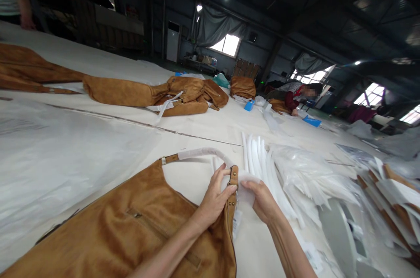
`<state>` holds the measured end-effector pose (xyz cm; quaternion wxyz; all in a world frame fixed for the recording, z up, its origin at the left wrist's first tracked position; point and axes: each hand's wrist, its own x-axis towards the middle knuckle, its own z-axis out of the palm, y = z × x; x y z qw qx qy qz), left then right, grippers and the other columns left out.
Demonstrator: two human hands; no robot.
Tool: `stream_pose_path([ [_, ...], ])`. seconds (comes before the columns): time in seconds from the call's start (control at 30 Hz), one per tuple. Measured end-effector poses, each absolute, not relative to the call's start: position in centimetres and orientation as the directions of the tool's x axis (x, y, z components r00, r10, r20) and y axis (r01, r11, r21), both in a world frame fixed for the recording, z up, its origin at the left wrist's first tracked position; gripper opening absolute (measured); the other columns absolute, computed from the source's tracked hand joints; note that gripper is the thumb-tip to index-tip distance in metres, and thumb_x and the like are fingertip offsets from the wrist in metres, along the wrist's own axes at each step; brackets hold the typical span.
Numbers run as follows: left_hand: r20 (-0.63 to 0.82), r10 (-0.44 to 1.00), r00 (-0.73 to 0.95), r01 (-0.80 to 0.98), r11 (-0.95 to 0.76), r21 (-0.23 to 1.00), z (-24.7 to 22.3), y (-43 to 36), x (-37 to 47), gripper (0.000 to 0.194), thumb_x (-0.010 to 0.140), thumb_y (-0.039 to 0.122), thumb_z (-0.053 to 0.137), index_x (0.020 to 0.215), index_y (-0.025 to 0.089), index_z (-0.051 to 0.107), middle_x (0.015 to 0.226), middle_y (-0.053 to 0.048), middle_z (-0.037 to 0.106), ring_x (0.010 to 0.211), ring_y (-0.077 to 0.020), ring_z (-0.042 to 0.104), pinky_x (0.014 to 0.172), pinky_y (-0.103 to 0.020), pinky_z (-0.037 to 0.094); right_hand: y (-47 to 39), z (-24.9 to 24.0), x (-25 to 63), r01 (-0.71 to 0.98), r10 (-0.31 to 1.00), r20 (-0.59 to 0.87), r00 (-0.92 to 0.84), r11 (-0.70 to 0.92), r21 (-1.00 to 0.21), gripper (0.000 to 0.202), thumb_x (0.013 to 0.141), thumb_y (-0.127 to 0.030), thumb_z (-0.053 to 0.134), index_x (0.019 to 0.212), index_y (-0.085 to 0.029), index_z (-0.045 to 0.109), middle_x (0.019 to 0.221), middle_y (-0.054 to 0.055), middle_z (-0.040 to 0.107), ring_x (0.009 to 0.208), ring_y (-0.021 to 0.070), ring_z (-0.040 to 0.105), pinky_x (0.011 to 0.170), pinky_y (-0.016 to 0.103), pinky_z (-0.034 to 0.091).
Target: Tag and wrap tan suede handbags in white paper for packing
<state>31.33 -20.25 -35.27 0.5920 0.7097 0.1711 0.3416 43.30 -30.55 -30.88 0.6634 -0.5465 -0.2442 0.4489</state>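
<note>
A large brown bag (pixel 108 221) with a zipped pocket lies at the lower left of the head view. Its strap (pixel 203 152), wrapped in white film, arches up from the bag's top edge. Near the strap's right end, my left hand (pixel 215 197) pinches the brown leather tab with metal studs (pixel 234 176), thumb and fingers on either side. Just to the right, my right hand (pixel 262 199) holds a piece of thin white wrap (pixel 247 181) between thumb and fingers.
More brown bags (pixel 118 91) lie across the table (pixel 131 133). White foam strips (pixel 257 155) and clear plastic bags (pixel 305 173) are to the right, beside wrapped brown pieces (pixel 387 199). A person (pixel 292 98) leans over the far side; another person's arm (pixel 24 4) shows at upper left.
</note>
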Motion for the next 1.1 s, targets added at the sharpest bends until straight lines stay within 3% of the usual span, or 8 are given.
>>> stream_pose_path([
  [0.17,0.038,0.778,0.628,-0.166,0.086,0.982,-35.3,-19.2,31.3,0.096,0.057,0.046,0.086,0.135,0.018,0.040,0.147,-0.019,0.038,0.139,-0.0338,0.032,0.113,-0.044,0.030,-30.3,-30.5,42.8,-0.324,0.894,-0.122,0.430,0.027,-0.946,0.034,0.069,-0.038,0.078,0.093,-0.014,0.075,0.086,0.007,0.075,0.079,0.0229,0.068,0.080,0.033,0.050],
  [0.37,-0.144,0.487,0.861,-0.130,0.485,0.865,-33.8,-18.7,30.7,0.057,0.071,0.052,0.078,0.111,0.015,0.064,0.106,-0.013,0.069,0.094,-0.0256,0.065,0.076,-0.031,0.051,-29.9,-30.9,42.8,-0.310,0.906,-0.096,0.413,0.041,-0.950,0.038,0.069,-0.038,0.080,0.096,-0.012,0.075,0.086,0.008,0.075,0.082,0.0212,0.068,0.079,0.030,0.049],
  [0.53,-0.037,0.722,0.691,-0.201,0.241,0.949,-33.2,-19.1,30.7,0.040,0.068,0.047,0.079,0.089,0.015,0.065,0.082,-0.003,0.067,0.070,-0.0172,0.059,0.063,-0.025,0.045,-30.0,-31.3,43.1,-0.315,0.908,-0.107,0.406,0.029,-0.949,0.044,0.065,-0.042,0.082,0.095,-0.012,0.074,0.087,0.009,0.074,0.076,0.0194,0.066,0.069,0.028,0.049],
  [0.67,0.169,0.860,0.482,-0.143,-0.113,0.983,-33.5,-19.5,30.5,0.040,0.068,0.041,0.077,0.057,0.019,0.045,0.056,0.006,0.042,0.059,-0.0123,0.043,0.058,-0.021,0.036,-29.9,-31.9,43.1,-0.353,0.892,-0.172,0.417,-0.015,-0.936,0.048,0.064,-0.045,0.082,0.099,-0.014,0.072,0.088,0.008,0.074,0.071,0.0176,0.065,0.061,0.026,0.048],
  [0.73,0.224,0.876,0.428,-0.104,-0.198,0.975,-33.6,-19.6,30.4,0.039,0.070,0.039,0.075,0.058,0.020,0.043,0.056,0.006,0.042,0.059,-0.0125,0.043,0.058,-0.022,0.037,-29.7,-32.2,42.9,-0.370,0.891,-0.161,0.425,0.008,-0.929,0.048,0.063,-0.044,0.082,0.099,-0.014,0.072,0.088,0.008,0.074,0.072,0.0176,0.065,0.062,0.026,0.049],
  [0.83,0.067,0.863,0.500,-0.177,0.026,0.984,-33.5,-19.3,30.4,0.030,0.068,0.039,0.077,0.081,0.019,0.058,0.074,0.001,0.064,0.068,-0.0166,0.057,0.064,-0.025,0.046,-29.3,-32.3,42.5,-0.395,0.889,-0.140,0.436,0.049,-0.917,0.044,0.061,-0.040,0.084,0.094,-0.013,0.072,0.084,0.007,0.074,0.070,0.0159,0.064,0.063,0.025,0.048],
  [0.97,-0.172,0.678,0.715,-0.176,0.412,0.894,-32.7,-18.5,30.3,0.050,0.059,0.033,0.084,0.100,0.015,0.061,0.092,-0.007,0.071,0.079,-0.0221,0.066,0.069,-0.028,0.052,-29.2,-32.0,42.2,-0.402,0.874,-0.126,0.469,0.084,-0.912,0.041,0.057,-0.037,0.087,0.087,-0.013,0.073,0.078,0.005,0.073,0.065,0.0146,0.063,0.061,0.024,0.047],
  [1.1,-0.098,0.725,0.682,-0.200,0.314,0.928,-32.5,-18.3,30.2,0.047,0.059,0.031,0.084,0.097,0.013,0.063,0.087,-0.007,0.072,0.074,-0.0206,0.065,0.068,-0.028,0.052,-29.3,-31.8,42.2,-0.391,0.869,-0.140,0.475,0.066,-0.918,0.042,0.056,-0.039,0.087,0.086,-0.014,0.071,0.075,0.003,0.072,0.062,0.0143,0.062,0.059,0.024,0.045],
])
